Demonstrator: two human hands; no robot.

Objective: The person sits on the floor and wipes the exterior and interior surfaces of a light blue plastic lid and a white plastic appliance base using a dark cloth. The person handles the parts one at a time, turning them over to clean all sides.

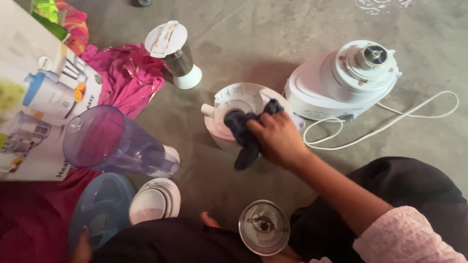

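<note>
My right hand (278, 139) grips a dark blue cloth (243, 131) and presses it into the top opening of a white round appliance attachment (234, 95) standing on the floor. Part of the cloth hangs down the attachment's front. Only a small part of my left hand (82, 246) shows at the bottom left edge, beside a translucent blue lid (100, 207); its fingers are hidden. A small steel jar (263, 226) with blades inside stands open by my knees.
A white mixer base (341, 80) with a looping white cord (390, 122) sits to the right. A clear purple jar (112, 141) lies on its side. Also around are a white lid (155, 199), a steel jar with a white cap (175, 53), a pink cloth (129, 73) and a printed cardboard box (34, 97).
</note>
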